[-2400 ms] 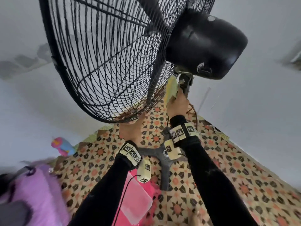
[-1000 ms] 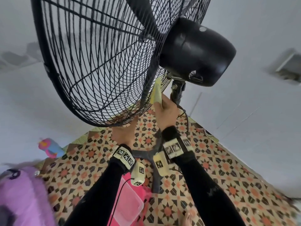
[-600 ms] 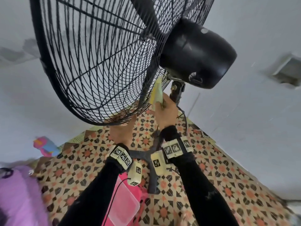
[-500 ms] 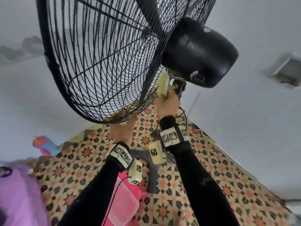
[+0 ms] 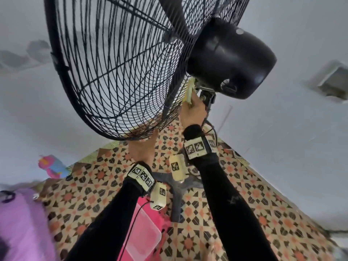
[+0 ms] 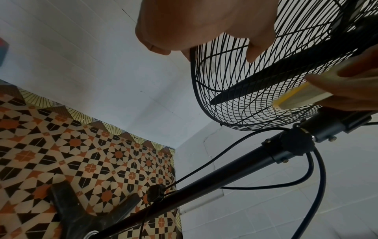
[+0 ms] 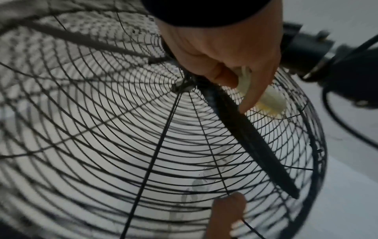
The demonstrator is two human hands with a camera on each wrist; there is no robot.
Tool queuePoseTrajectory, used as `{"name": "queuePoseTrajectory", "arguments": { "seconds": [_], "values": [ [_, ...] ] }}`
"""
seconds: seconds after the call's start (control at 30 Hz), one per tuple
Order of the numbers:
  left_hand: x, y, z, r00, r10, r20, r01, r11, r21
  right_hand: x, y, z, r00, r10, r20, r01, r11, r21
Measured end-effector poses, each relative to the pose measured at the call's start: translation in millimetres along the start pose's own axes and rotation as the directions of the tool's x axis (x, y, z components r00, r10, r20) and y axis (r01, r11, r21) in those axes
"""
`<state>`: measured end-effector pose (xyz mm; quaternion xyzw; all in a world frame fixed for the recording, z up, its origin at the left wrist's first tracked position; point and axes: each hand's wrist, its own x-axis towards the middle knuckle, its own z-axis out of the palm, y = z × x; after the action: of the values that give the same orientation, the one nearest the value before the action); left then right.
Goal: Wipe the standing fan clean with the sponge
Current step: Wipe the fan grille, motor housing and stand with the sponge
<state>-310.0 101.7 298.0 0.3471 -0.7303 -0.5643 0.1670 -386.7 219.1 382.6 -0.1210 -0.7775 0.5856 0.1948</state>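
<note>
- sponge work goes best flat: my right hand (image 5: 194, 113) pinches the thin yellow sponge (image 5: 189, 92) against the back wires of the black wire-caged standing fan (image 5: 116, 72), just under its motor housing (image 5: 231, 61).
- my left hand (image 5: 141, 149) grips the cage's bottom rim, steadying it.
- a second ago the sponge sat lower on the wires; it has climbed.

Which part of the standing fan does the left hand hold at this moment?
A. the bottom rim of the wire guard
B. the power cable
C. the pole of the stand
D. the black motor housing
A: in the left wrist view the left hand curls its fingers over the bottom rim of the wire guard, while the right hand holds the sponge up near the motor housing.
</note>
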Motion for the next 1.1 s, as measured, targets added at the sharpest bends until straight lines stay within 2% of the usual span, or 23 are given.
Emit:
{"name": "queuePoseTrajectory", "arguments": {
  "seconds": [0.1, 0.13, 0.23, 0.33, 0.4, 0.47, 0.53, 0.6, 0.67, 0.73, 0.83, 0.9, 0.97, 1.0, 1.1],
  "values": [
    [-3, 8, -5, 1.000, -0.001, 0.023, 0.001, 1.000, -0.003, -23, 9, -25, 0.994, -0.021, 0.103, 0.016, 0.999, 0.047],
    [-3, 8, -5, 1.000, -0.009, 0.019, 0.008, 1.000, 0.016, -25, 9, -31, 0.995, -0.021, 0.100, 0.015, 0.998, 0.058],
    [-1, 2, 1, 1.000, 0.017, 0.015, -0.017, 1.000, 0.021, -7, -2, -21, 1.000, -0.008, -0.027, 0.008, 1.000, 0.008],
    [1, 3, 2, 1.000, 0.007, -0.002, -0.007, 1.000, -0.005, 0, -11, -3, 0.999, -0.021, -0.033, 0.020, 0.999, -0.025],
    [2, 0, 2, 1.000, 0.019, -0.005, -0.019, 0.999, -0.033, -7, 0, -6, 0.999, -0.035, 0.000, 0.035, 0.997, 0.073],
    [3, -1, 1, 1.000, 0.009, 0.001, -0.009, 0.999, -0.039, -22, 14, -18, 0.998, -0.007, 0.057, -0.005, 0.977, 0.214],
    [-1, 2, 2, 0.999, -0.009, 0.033, 0.009, 1.000, -0.007, -22, 16, -19, 1.000, -0.021, -0.003, 0.021, 0.984, 0.176],
    [-8, 9, 2, 0.997, -0.004, 0.077, 0.002, 1.000, 0.025, -6, 7, -7, 0.994, -0.030, -0.105, 0.037, 0.997, 0.062],
    [-6, 11, 5, 0.997, -0.018, 0.080, 0.018, 1.000, 0.000, 4, 0, 7, 0.985, -0.046, -0.168, 0.047, 0.999, 0.005],
    [4, 1, 6, 0.998, -0.023, 0.051, 0.025, 0.999, -0.033, -6, 7, 9, 0.985, -0.105, -0.135, 0.106, 0.994, 0.000],
    [8, -2, 5, 0.999, -0.036, 0.028, 0.037, 0.998, -0.047, -33, 34, -9, 0.978, -0.207, -0.001, 0.207, 0.978, 0.017],
    [7, -1, 8, 0.997, -0.060, 0.040, 0.062, 0.997, -0.038, -25, 34, -13, 0.981, -0.194, -0.031, 0.195, 0.979, 0.057],
    [5, 2, 10, 0.998, -0.048, 0.035, 0.049, 0.998, -0.041, -3, 21, -6, 0.984, -0.106, -0.140, 0.114, 0.992, 0.050],
    [6, 3, 12, 0.999, -0.033, 0.029, 0.035, 0.998, -0.054, 3, 15, -1, 0.986, -0.062, -0.156, 0.070, 0.996, 0.046],
    [5, 4, 8, 0.999, -0.053, 0.002, 0.053, 0.997, -0.049, -6, 24, 11, 0.988, -0.128, -0.089, 0.130, 0.991, 0.023]
  ]
}}
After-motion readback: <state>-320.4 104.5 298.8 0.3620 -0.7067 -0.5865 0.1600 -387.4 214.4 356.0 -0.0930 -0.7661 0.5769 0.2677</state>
